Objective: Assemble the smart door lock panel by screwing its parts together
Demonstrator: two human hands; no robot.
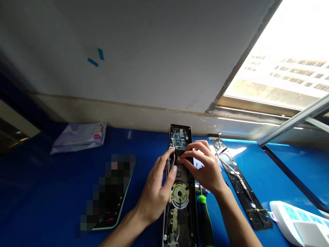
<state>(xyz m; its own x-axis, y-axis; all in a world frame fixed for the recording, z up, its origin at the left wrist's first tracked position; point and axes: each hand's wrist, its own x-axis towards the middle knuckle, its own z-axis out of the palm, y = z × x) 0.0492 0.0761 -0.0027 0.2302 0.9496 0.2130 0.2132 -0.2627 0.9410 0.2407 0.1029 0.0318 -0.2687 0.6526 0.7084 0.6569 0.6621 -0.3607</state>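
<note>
While my left hand [156, 192] braces the lock [180, 192] near the worktop's [64, 164] back edge, fingers spread, my right hand [205, 164] pinches a connector [180, 158].

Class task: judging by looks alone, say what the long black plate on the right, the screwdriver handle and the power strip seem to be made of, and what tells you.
Long black plate: probably painted metal; thin, flat, punched holes, dull sheen.
Screwdriver handle: likely plastic or rubber; green and black, soft gloss.
Power strip: seemingly white moulded plastic; smooth with rounded edges.
</note>
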